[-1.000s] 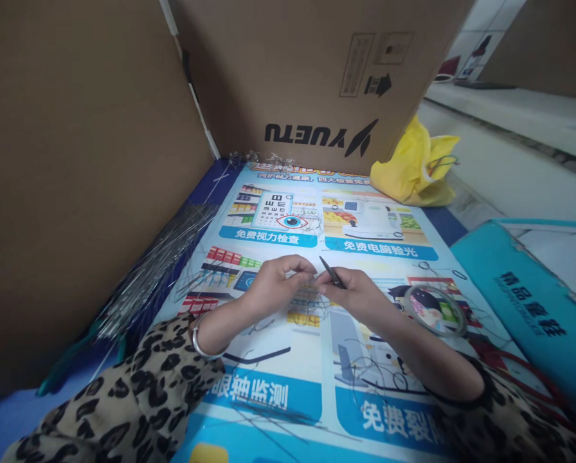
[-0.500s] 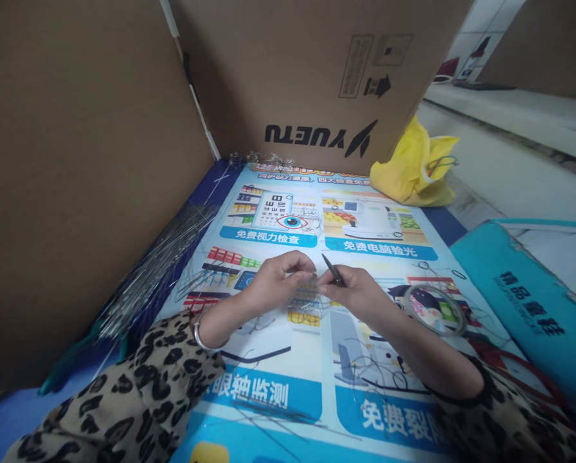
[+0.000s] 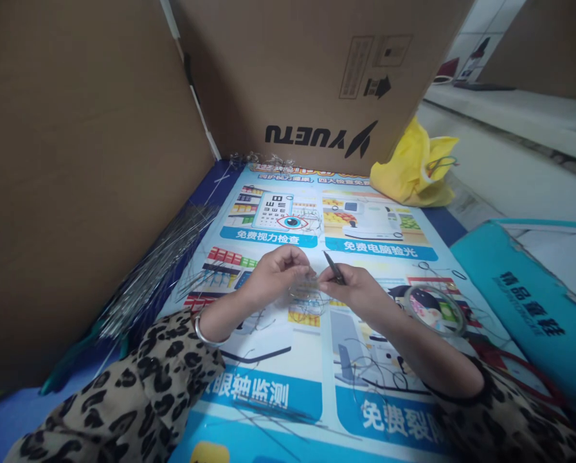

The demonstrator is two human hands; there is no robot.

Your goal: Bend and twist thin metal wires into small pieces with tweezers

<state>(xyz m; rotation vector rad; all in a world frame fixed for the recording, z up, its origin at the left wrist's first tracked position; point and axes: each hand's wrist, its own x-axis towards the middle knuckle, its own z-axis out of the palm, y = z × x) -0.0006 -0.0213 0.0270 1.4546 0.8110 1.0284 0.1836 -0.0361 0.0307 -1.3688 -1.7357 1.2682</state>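
Above the printed poster point(image 3: 307, 402), my left hand point(image 3: 281, 273) pinches a piece of thin bent wire point(image 3: 307, 290), whose loops hang below the fingers. My right hand point(image 3: 353, 287) is close beside it on the right, its thumb and finger at the same wire. A dark, slim, pointed tool point(image 3: 333, 267) is tucked in that right hand, its tip sticking up and away from me; its exact kind is unclear. The fine ends of the wire between the fingertips are too small to make out.
Long straight wires point(image 3: 148, 276) lie bundled at left by a cardboard wall point(image 3: 76, 161). Small wire pieces point(image 3: 263, 161) sit at the back. A roll of clear tape point(image 3: 456, 321), a yellow bag point(image 3: 411, 170) and a teal box point(image 3: 524, 302) are at right. Loose wires point(image 3: 278, 418) lie in front.
My left hand has shifted slightly left and away from me, widening the gap between the hands. The wire's loops show more clearly. My right hand keeps the tool almost in place.
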